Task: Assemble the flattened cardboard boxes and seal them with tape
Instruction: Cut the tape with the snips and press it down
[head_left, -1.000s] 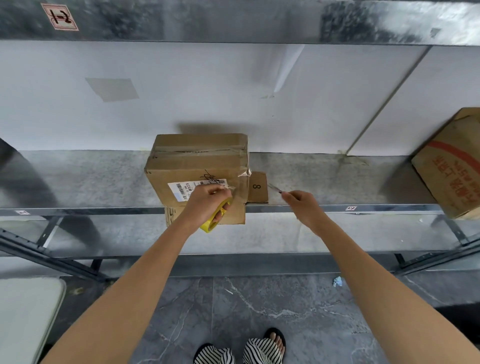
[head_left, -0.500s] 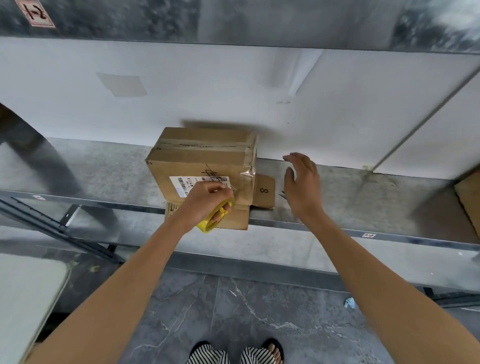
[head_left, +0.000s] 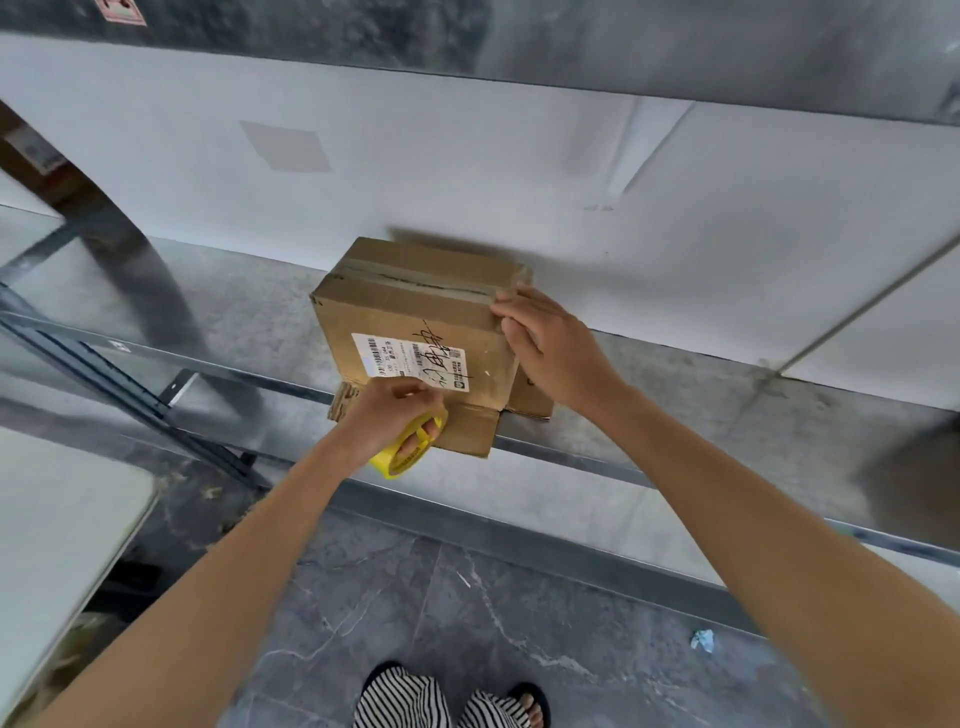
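1. Two hands of mine are at work in the head view. My left hand (head_left: 387, 415) has its fingers curled through the yellow tape roll (head_left: 410, 452), gripping it against the lower front of the cardboard box (head_left: 415, 322). My right hand (head_left: 550, 348) lies with its fingers nearly straight, pressing the box's upper right corner and holding nothing.
2. The box stands on flattened cardboard (head_left: 467, 428) at the front edge of the metal shelf (head_left: 675, 415). Its top seam (head_left: 415, 278) is already taped, and the shipping label (head_left: 410, 361) faces me.
3. That flat cardboard overhangs the shelf lip. If I pull the roll toward me too hard, I judge the box could slide forward on it and tip to the floor.
4. If my right hand eases off, the box may twist under the pull, and the tape would go on crooked or wrinkled.
5. I cannot make out a free tape end. A loose one could fold onto itself or land across the label.
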